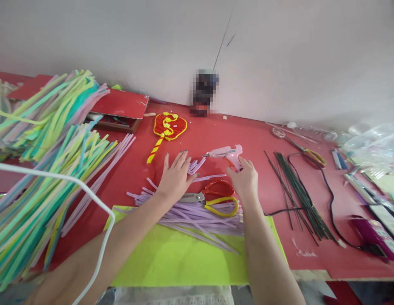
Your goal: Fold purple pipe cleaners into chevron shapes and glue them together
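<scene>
My left hand [176,176] lies flat on the red table [267,140] with fingers spread, pressing down on some lilac pipe cleaners [197,218]. My right hand [244,178] reaches to a pink glue gun [225,153] and its fingers touch the handle; whether they grip it is hidden. Between the hands lie scissors with red and yellow handles [216,197] on the lilac pile. A lime green sheet [181,258] lies under my forearms at the table's near edge.
A big heap of green, yellow and lilac pipe cleaners [41,169] fills the left. A red and yellow fan-shaped craft piece [168,127] lies behind. Dark green wire stems [295,195], a black cord [327,203] and tools lie to the right. A white cable [89,199] crosses near left.
</scene>
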A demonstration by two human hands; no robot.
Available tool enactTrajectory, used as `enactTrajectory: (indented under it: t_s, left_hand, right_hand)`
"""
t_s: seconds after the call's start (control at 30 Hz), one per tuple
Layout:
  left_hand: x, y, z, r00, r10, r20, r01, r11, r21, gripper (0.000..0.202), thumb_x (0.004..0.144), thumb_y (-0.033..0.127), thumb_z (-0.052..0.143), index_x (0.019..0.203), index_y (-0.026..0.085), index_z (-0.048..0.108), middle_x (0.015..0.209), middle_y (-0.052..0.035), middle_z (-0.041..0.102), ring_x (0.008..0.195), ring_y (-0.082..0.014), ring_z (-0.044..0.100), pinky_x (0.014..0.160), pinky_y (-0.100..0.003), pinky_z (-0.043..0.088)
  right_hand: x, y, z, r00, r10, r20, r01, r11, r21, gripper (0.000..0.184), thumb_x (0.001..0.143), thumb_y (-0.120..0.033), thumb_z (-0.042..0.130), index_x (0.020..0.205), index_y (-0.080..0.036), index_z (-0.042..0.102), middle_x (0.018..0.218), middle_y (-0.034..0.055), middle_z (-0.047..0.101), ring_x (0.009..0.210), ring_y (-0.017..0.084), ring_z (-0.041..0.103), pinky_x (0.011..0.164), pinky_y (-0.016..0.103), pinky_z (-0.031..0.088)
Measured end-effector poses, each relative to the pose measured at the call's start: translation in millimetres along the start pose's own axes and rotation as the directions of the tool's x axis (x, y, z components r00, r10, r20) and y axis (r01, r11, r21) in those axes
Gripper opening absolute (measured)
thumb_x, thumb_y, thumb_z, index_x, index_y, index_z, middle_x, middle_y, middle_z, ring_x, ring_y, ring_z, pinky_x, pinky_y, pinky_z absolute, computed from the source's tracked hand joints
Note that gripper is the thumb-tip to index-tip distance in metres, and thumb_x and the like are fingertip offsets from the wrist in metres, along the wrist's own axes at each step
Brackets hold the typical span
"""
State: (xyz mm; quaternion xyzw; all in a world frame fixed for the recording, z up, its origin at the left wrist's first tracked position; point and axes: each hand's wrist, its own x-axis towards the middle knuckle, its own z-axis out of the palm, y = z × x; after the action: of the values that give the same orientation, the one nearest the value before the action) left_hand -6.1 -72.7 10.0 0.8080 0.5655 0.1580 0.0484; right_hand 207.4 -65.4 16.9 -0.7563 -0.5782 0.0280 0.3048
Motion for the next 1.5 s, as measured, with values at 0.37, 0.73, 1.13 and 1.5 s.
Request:
enactTrajectory:
  t_s: [0.37, 0.73, 1.13, 1.5]
  left_hand:
    - [8, -6, 3.0, 0.996, 0.002, -0.085, -0.01, 0.996, -0.094, 0.018, 0.081, 0.029, 0.061, 0.095, 0.019, 0.058, 0.101, -0.0053, 0.061, 0.097, -0.0218, 0.056, 0.095, -0.04, 0.033]
    - [8, -11, 12.4, 0.995, 0.033, -0.094, -0.045, 0.991, -0.13, 0.009, 0.08, 0.024, 0.061, 0.087, 0.02, 0.057, 0.1, -0.0027, 0.063, 0.095, -0.0188, 0.058, 0.099, -0.04, 0.028]
    - [8, -9, 9.5, 0.995, 0.023, -0.101, -0.033, 0.994, -0.104, 0.013, 0.077, 0.025, 0.063, 0.089, 0.02, 0.06, 0.1, -0.0036, 0.062, 0.097, -0.0212, 0.057, 0.104, -0.043, 0.025]
    - [7, -10, 10.0, 0.995, 0.009, -0.103, -0.022, 0.992, -0.126, 0.01, 0.078, 0.022, 0.06, 0.088, 0.021, 0.062, 0.1, -0.0028, 0.062, 0.097, -0.0201, 0.057, 0.107, -0.045, 0.023]
  right_hand:
    - [1, 2, 1, 0.999, 0.009, 0.032, -0.01, 1.0, 0.029, 0.044, 0.07, -0.039, 0.054, 0.109, -0.019, 0.062, 0.088, 0.0057, 0.058, 0.069, 0.018, 0.052, 0.064, 0.03, 0.041]
    - [1, -1, -2, 0.998, 0.025, 0.055, -0.027, 0.999, 0.027, 0.038, 0.071, -0.04, 0.054, 0.101, -0.019, 0.063, 0.086, 0.0045, 0.057, 0.068, 0.017, 0.049, 0.061, 0.028, 0.036]
    - [0, -1, -1, 0.999, 0.017, 0.038, -0.019, 0.999, 0.045, 0.048, 0.071, -0.041, 0.053, 0.112, -0.018, 0.06, 0.091, 0.0067, 0.059, 0.072, 0.019, 0.053, 0.066, 0.031, 0.041]
    - [0, -2, -1, 0.998, 0.025, 0.056, -0.026, 0.999, 0.029, 0.049, 0.071, -0.041, 0.054, 0.114, -0.017, 0.061, 0.093, 0.0072, 0.059, 0.073, 0.019, 0.055, 0.067, 0.031, 0.042]
